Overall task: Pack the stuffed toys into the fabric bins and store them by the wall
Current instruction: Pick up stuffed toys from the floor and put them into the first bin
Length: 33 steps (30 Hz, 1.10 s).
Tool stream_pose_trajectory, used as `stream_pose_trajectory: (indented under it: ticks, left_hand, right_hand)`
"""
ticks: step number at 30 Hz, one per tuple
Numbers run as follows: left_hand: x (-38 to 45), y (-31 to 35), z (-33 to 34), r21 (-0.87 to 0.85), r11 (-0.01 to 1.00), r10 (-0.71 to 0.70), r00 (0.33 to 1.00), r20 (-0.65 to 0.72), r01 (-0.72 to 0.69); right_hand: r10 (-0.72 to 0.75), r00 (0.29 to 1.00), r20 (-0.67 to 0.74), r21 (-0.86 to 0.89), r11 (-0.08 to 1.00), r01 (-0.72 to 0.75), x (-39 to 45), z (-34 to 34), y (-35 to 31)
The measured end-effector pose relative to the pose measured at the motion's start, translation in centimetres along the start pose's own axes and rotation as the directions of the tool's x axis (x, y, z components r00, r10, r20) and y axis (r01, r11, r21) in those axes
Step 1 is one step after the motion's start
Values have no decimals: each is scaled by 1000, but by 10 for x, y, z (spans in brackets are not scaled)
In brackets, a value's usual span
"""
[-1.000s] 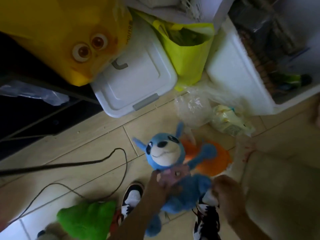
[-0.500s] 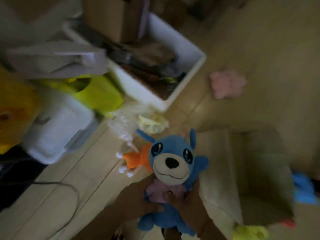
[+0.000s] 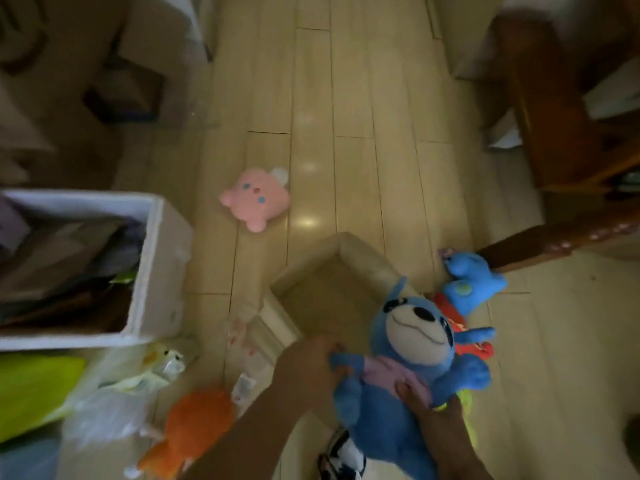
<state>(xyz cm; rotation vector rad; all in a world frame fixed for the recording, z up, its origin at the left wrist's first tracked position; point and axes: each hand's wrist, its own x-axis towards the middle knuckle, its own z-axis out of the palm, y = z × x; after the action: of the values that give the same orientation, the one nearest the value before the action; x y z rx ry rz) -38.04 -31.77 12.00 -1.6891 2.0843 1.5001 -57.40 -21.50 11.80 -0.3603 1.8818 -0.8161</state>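
Both hands, left hand and right hand, grip the blue toy at 3 o'clock of the fabric bin, fingers curled round its body.

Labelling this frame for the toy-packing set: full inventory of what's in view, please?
blue plush dog: 1, blue with cream muzzle and pink tummy, held over the near corner of the bin
fabric bin: 1, beige, open, on the floor at centre
pink plush: 1, pink, on the floor beyond the bin
small blue plush: 1, blue, on the floor right of the bin
red plush: 1, red, partly hidden behind the dog
orange plush: 1, orange, floor at lower left
white box: 1, white, at left, full of clutter
wooden furniture: brown, upper right
shoe: 1, black and white, bottom edge
hands: left hand and right hand, both gripping the dog
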Motion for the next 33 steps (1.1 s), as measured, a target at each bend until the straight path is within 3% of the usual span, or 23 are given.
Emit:
stream_pose_trajectory:
  ticks: [1,3,5,7,10,12,14,16,18,21,22,24,26,28,29,31,33]
  left_hand:
    - [18,1,-5,12,1000,-10,999,-53,11]
    - [53,-5,-19,31,997,-63,972,-225,71]
    - [86,-24,-34,162,970,-104,913,-395,181]
    - [114,-53,-44,279,912,-195,916,-352,301]
    - [144,-97,-42,227,919,-278,939,-204,322]
    - [151,-117,-32,217,945,-206,959,-194,246]
    - [151,-133,-13,344,932,-39,974,-225,116]
    - [148,-143,-2,435,900,101,960,-261,23]
    - [149,-155,-1,449,893,120,944,-307,32]
    - [150,-170,-4,371,928,101,932,-348,38]
    - [150,-172,-7,280,960,121,911,-394,-6]
    - [143,-174,-13,67,993,120,824,-553,-100]
    - [128,-179,-22,-50,994,39,718,-694,-102]
    - [108,-188,-31,-199,980,-145,591,-793,-27]
    - [94,-193,-32,-354,934,-323,523,-789,41]
    - [62,-206,-24,-712,686,-709,364,-605,153]
    - [20,-215,-5,-869,431,-892,256,-372,242]
  right_hand:
    - [42,999,30,157,987,-46,22,3,6]
    - [191,974,123,141,968,-208,57,25,6]
    - [295,927,231,183,923,-340,89,45,9]
    - [347,896,277,215,886,-410,120,69,14]
    - [327,940,98,394,855,-339,174,109,42]
    - [307,952,8,404,870,-284,203,141,56]
    - [292,954,65,399,869,-293,220,179,69]
    - [275,951,143,346,886,-308,229,211,76]
    - [186,972,145,197,957,-213,244,236,86]
    - [95,987,128,-157,985,-74,256,247,109]
    - [87,985,146,-194,979,-58,256,239,115]
    - [134,976,174,-224,970,-93,237,222,101]
    - [271,931,243,-386,908,-163,215,203,86]
    - [293,935,198,-550,823,-141,186,178,68]
    - [231,960,159,-575,812,-100,170,168,59]
    - [48,986,159,-603,796,59,133,157,38]
    - [-162,948,273,-668,677,308,88,161,19]
